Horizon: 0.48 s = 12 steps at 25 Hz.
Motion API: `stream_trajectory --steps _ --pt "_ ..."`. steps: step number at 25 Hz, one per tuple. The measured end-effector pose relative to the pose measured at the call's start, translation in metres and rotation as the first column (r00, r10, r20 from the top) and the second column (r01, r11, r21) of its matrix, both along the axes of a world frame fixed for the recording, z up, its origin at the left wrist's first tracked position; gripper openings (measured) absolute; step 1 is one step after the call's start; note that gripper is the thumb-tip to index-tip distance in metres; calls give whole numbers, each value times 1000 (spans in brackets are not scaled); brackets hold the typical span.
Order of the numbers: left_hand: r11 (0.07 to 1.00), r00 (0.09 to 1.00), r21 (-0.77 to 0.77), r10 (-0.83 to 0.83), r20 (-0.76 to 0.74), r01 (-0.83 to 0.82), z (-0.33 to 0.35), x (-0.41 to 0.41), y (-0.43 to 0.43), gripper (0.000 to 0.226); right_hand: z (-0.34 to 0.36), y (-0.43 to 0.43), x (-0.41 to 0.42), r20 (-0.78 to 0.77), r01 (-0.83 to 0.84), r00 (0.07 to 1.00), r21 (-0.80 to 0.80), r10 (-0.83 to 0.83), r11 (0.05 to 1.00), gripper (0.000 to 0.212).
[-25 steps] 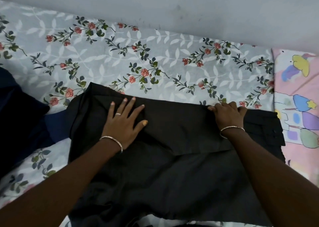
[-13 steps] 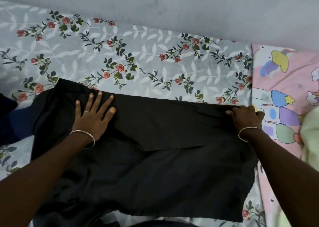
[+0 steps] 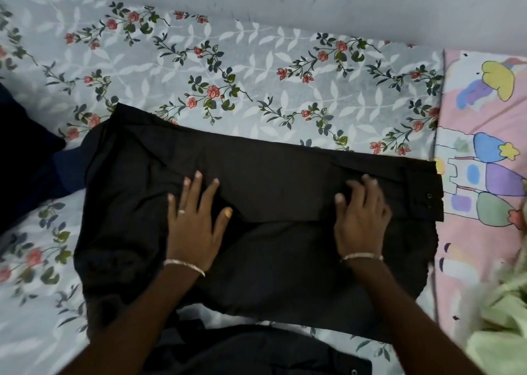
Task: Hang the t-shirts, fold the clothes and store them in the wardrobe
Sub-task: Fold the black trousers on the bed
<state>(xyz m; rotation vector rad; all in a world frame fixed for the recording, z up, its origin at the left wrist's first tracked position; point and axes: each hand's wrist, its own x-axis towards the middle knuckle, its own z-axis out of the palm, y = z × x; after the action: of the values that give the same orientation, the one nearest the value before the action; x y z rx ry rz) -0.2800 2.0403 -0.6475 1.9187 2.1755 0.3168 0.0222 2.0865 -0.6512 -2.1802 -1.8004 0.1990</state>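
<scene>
Lying nearest the person, a second dark garment [image 3: 256,352] sits bunched at the near edge of the bed [image 3: 256,69], probably awaiting its turn. Just beyond it the black garment [image 3: 285,275] is spread across the floral sheet, its far part already doubled toward the person as a long flap [image 3: 285,186]. The left hand [image 3: 196,226] lies flat on it with fingers spread, and the right hand [image 3: 360,220] rests on the flap's edge with fingers laid forward and a little bent, pinching nothing as far as the blur allows. Both seem to be there to press the fold flat and keep the slippery cloth from creeping. To the left a navy cloth [image 3: 25,169] touches the garment, to the right are a pink cartoon-print cover [image 3: 484,246] and a pale green cloth [image 3: 504,340], and the wall [image 3: 370,3] lies beyond. Half a second ago the hands were wide apart, the right one curled on the flap's far right corner. Both have since come inward, and the right has let go of that corner.
</scene>
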Motion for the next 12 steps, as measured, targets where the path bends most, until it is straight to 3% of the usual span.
stream_trajectory --steps 3,5,9,12 --pt "993 1000 -121 5 -14 -7 -11 15 -54 63 -8 -63 -40 -79 -148 987 -107 140 983 49" --pt "983 998 -181 3 -65 -15 -17 13 -77 63 -19 -90 -38 -14 -166 986 -183 166 969 57" --pt "971 985 -230 -97 -144 62 -19 6 -97 64 -28 -109 -13 111 -23 993 -236 50 971 64" --pt "963 980 -245 -146 -132 111 -14 3 -105 65 -20 -122 -7 47 74 997 -193 -66 978 62"
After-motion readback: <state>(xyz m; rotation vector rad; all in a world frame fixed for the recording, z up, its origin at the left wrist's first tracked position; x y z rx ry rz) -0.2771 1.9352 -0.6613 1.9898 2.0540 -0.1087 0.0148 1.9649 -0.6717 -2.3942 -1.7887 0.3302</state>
